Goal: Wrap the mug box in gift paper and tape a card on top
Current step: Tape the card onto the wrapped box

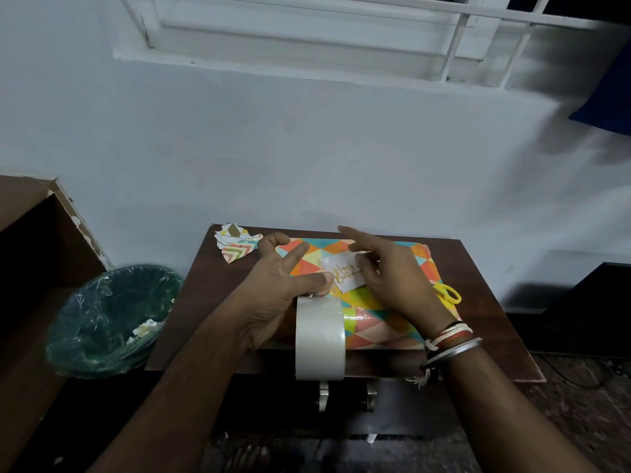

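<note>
Late stage of the task, head view. The box (372,319) lies along the middle of the tabletop (211,302), covered on every visible face in triangle-patterned gift paper, with a taped seam showing on its near side; wrapping is judged complete. The card (343,271), lettered with a birthday greeting, lies flat on top of the box, slightly left of centre.

The left hand (269,295) presses its thumb down at the card's left edge, its upper fingers spread and loosely bent above the paper. The tape roll (320,337) hangs from this hand over the tabletop's near edge; the grip is taken to hold the roll by the lower fingers, which are hidden behind it. The right hand (392,281) holds nothing: forefinger pointing out straight, remaining fingertips bearing on the card's right part.

Whether any tape already crosses the card cannot be told. Judged remaining: fixing the card's edges and freeing the roll.

Scissors (450,295) lie at the box's right end, paper scraps (237,245) at the far left corner, a lined bin (68,336) left of the tabletop.
</note>
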`<act>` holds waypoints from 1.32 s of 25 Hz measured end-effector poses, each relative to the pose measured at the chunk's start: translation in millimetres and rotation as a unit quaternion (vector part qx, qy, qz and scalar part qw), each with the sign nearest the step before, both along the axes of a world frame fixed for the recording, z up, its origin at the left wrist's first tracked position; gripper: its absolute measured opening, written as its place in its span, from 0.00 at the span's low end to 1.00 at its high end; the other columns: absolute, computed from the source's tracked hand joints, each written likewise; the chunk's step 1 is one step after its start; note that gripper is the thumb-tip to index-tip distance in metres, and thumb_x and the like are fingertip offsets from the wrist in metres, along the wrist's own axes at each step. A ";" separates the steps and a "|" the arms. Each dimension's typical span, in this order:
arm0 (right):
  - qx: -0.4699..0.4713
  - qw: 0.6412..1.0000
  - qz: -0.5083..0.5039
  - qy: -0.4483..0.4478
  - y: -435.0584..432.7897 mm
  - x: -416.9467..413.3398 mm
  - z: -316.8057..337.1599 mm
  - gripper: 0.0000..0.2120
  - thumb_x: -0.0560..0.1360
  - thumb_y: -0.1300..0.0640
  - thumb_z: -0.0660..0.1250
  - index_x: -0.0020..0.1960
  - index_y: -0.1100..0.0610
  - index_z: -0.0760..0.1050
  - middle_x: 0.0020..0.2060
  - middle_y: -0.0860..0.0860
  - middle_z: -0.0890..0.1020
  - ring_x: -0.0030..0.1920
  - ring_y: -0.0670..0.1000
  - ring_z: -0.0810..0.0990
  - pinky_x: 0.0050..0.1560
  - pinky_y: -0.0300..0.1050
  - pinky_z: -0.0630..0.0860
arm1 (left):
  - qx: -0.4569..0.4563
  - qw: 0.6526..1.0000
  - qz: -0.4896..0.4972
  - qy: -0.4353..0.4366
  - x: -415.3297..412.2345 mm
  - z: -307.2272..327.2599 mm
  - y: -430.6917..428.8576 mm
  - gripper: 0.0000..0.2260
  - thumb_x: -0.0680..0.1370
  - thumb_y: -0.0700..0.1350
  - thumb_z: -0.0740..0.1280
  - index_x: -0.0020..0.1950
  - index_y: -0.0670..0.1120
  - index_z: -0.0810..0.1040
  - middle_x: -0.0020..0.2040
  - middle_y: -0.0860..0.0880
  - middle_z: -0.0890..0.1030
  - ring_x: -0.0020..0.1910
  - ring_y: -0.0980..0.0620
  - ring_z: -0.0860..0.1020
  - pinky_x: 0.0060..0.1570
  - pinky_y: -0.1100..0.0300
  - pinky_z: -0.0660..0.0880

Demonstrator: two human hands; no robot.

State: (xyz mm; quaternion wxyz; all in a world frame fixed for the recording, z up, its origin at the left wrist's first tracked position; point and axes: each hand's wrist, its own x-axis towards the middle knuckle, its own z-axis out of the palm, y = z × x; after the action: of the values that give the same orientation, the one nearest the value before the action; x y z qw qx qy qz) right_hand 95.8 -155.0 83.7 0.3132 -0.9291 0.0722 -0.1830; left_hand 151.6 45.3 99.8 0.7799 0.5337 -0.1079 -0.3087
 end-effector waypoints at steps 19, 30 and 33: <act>0.320 0.936 0.102 0.104 28.9 -58.7 67.9 0.05 0.78 0.59 0.73 0.50 0.60 0.86 0.44 0.59 0.88 0.45 0.55 0.86 0.55 0.49 0.82 | 0.011 0.950 -0.121 -0.289 -18.8 14.1 -2.4 0.35 0.71 0.39 0.78 0.65 0.66 0.64 0.81 0.53 0.60 0.33 0.52 0.74 0.47 0.54 0.75; 0.115 0.990 0.010 -0.075 39.0 -84.5 51.5 0.04 0.75 0.57 0.77 0.48 0.48 0.88 0.40 0.43 0.86 0.37 0.46 0.83 0.37 0.34 0.73 | 0.071 0.936 -0.217 -0.267 -25.8 2.1 -8.7 0.27 0.72 0.39 0.76 0.60 0.54 0.62 0.59 0.53 0.81 0.40 0.51 0.77 0.45 0.57 0.75; 0.086 0.992 0.006 -0.094 33.3 -81.2 48.5 0.05 0.76 0.57 0.76 0.47 0.48 0.88 0.39 0.43 0.86 0.41 0.48 0.84 0.41 0.44 0.78 | 0.068 0.942 -0.223 -0.240 -30.6 0.2 -13.1 0.25 0.73 0.40 0.74 0.62 0.51 0.61 0.54 0.58 0.81 0.46 0.50 0.80 0.46 0.60 0.77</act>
State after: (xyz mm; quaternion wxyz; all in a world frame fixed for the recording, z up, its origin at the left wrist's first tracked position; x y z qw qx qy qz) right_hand 14.5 -121.7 132.2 0.3982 -0.8778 0.0523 -0.2612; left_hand 121.0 32.1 100.1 0.6039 0.6062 -0.3867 -0.3438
